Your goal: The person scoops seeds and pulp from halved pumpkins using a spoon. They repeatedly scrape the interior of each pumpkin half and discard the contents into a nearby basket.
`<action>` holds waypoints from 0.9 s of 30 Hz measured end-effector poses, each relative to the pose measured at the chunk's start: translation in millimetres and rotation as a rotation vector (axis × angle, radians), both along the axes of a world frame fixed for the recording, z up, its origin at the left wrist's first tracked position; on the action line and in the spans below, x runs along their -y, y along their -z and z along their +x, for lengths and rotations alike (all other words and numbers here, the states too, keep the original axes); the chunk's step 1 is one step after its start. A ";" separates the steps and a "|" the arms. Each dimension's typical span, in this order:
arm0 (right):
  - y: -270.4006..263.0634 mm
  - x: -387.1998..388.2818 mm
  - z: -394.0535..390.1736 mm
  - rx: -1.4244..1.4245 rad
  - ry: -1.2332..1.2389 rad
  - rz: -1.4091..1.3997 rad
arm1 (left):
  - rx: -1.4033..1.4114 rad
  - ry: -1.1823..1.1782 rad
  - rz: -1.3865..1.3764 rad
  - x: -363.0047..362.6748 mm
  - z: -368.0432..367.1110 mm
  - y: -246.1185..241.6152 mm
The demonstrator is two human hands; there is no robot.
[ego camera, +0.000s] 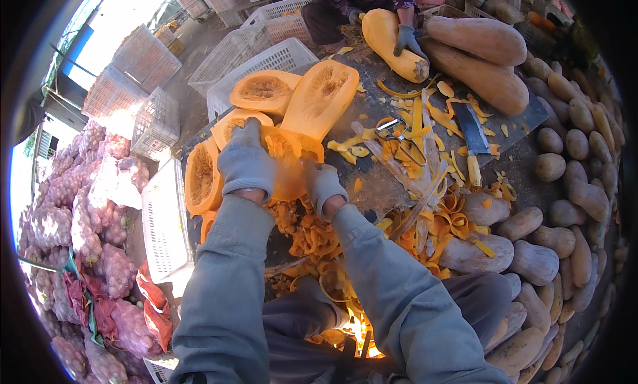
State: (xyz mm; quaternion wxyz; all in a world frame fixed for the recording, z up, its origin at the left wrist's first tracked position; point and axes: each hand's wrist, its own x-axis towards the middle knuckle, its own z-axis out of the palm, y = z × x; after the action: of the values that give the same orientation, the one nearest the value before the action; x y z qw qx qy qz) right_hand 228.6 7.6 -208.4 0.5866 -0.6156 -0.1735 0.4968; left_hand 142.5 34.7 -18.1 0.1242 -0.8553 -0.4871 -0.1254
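A grey work glove covers my left hand (pixel 246 157), which grips the upper left side of a peeled squash half (pixel 286 160). At the half's right edge is my right hand (pixel 325 185), also gloved; its fingers are blurred and partly hidden, and whether it holds a tool is unclear. Stringy orange pulp (pixel 311 234) lies heaped below the half. Beyond my hands lie several other peeled halves, among them a long one (pixel 324 95) with its cut face up and another (pixel 203 177) left of my left hand.
On the dark board (pixel 384 174) lie a Y-shaped peeler (pixel 398 135), a cleaver (pixel 473 135) and peel strips (pixel 441 224). Across from me a gloved person holds a peeled squash (pixel 391 45). Unpeeled squashes (pixel 478 249) crowd the right; white plastic crates (pixel 167 224) and net sacks (pixel 107 224) line the left.
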 end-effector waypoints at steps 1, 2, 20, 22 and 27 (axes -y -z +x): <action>19.1 -8.5 -0.7 -0.021 0.003 -0.007 | 0.002 0.002 -0.006 1.0 6.0 1.4; 28.0 -13.2 -7.1 -0.074 0.067 -0.035 | 0.002 -0.008 -0.010 2.6 9.0 -0.2; 76.9 -11.6 27.4 0.505 -0.179 -0.008 | -0.035 -0.011 -0.041 14.5 26.2 -7.0; 82.1 -8.0 18.3 0.721 -0.363 0.052 | -0.037 -0.040 -0.060 11.7 19.4 -3.9; -41.5 52.4 20.1 0.575 -0.704 -0.153 | -0.038 -0.125 -0.092 12.7 -3.3 -10.2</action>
State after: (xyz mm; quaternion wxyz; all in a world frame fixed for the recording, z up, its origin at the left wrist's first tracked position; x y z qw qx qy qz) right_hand 248.6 -44.8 -166.9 0.2630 -0.6737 -0.4905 0.4861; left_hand 139.2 22.0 -8.0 0.1012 -0.8303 -0.5423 -0.0787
